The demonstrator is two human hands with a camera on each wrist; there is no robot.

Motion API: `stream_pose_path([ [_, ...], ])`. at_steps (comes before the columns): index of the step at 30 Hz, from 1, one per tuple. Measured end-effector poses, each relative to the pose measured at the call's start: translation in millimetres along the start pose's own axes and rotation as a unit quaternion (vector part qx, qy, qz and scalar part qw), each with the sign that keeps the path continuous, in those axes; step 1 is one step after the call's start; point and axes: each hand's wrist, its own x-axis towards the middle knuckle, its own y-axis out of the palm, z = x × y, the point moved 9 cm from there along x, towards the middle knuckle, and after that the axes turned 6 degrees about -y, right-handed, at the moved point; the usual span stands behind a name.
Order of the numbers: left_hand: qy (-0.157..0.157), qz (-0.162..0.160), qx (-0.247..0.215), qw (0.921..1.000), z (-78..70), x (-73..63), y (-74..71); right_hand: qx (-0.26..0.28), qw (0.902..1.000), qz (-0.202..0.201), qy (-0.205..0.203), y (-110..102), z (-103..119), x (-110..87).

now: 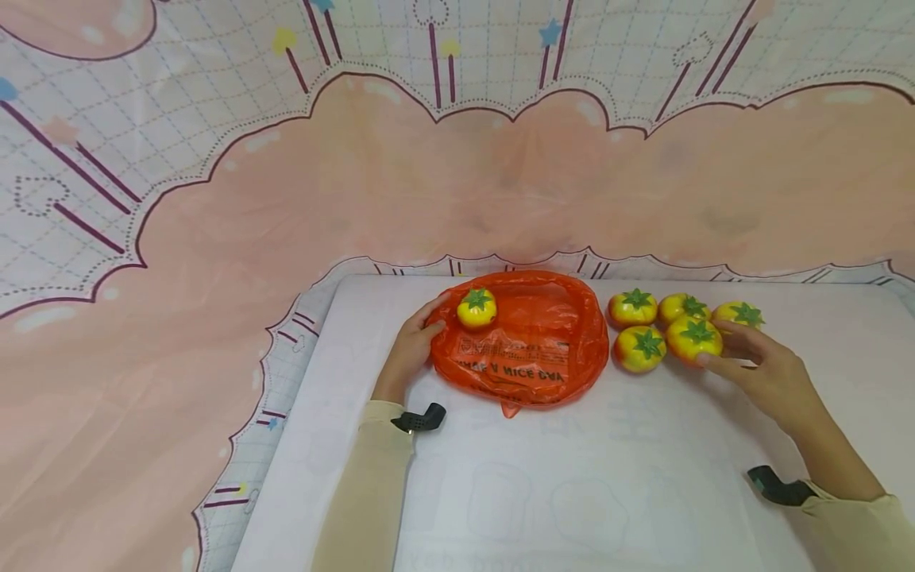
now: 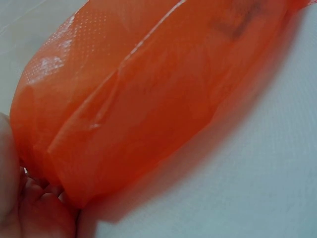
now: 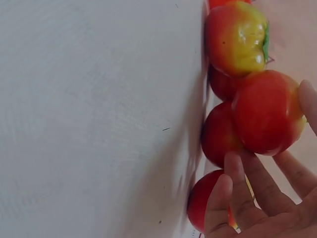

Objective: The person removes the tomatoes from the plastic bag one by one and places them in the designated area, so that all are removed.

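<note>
A red plastic bag [image 1: 525, 334] lies spread open on the white table, with dark print on it. One yellow-red tomato [image 1: 476, 308] with green leaves sits at its left part. My left hand [image 1: 415, 343] grips the bag's left rim; in the left wrist view the bag [image 2: 133, 119] covers much of the fingers. To the right, my right hand [image 1: 775, 373] holds a tomato [image 1: 694, 340] between thumb and fingers. In the right wrist view this tomato [image 3: 267, 111] stands off the other tomatoes, its red underside showing.
Beside the bag's right edge several more tomatoes [image 1: 639, 349] are grouped close together near the table's far edge. The white table [image 1: 543, 492] stretches toward me. Behind it hangs a pink patterned cloth [image 1: 500, 191].
</note>
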Motion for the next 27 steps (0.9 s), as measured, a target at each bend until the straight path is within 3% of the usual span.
stream_pose_path([
  [27, -0.001, -0.005, 0.017, 0.9999, -2.0, -2.0, -0.5, -0.004, 0.9989, 0.040, 0.026, 12, -15, 2.0],
])
